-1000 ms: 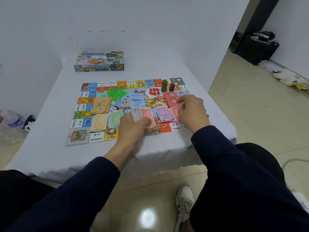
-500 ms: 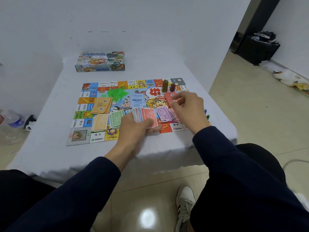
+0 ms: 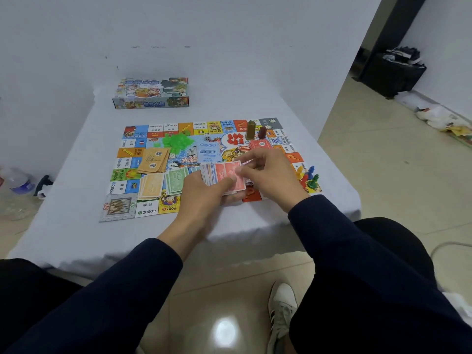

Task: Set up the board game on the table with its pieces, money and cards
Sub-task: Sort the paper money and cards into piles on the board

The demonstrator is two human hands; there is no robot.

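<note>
The colourful game board (image 3: 153,129) lies flat on the white-covered table (image 3: 76,200). My left hand (image 3: 204,190) grips a fanned stack of play money (image 3: 222,175) with a red note on top, over the board's near edge. My right hand (image 3: 270,172) pinches a note at the stack's right side. On the board lie tan notes (image 3: 153,160), pale orange notes (image 3: 152,186), green notes (image 3: 175,180), a red pile (image 3: 260,144), green plastic houses (image 3: 177,141), a die (image 3: 207,137), two tall tokens (image 3: 251,130) and coloured pawns (image 3: 309,177).
The game box (image 3: 152,93) stands at the table's far end by the wall. A plastic bottle (image 3: 15,182) and a dark object lie on the floor at left. My knees and a white shoe (image 3: 281,307) are below the table's near edge.
My right hand left the red pile at the board's right and came back to the stack in my left hand. The purple notes it covered are no longer visible; the pawns are now uncovered.
</note>
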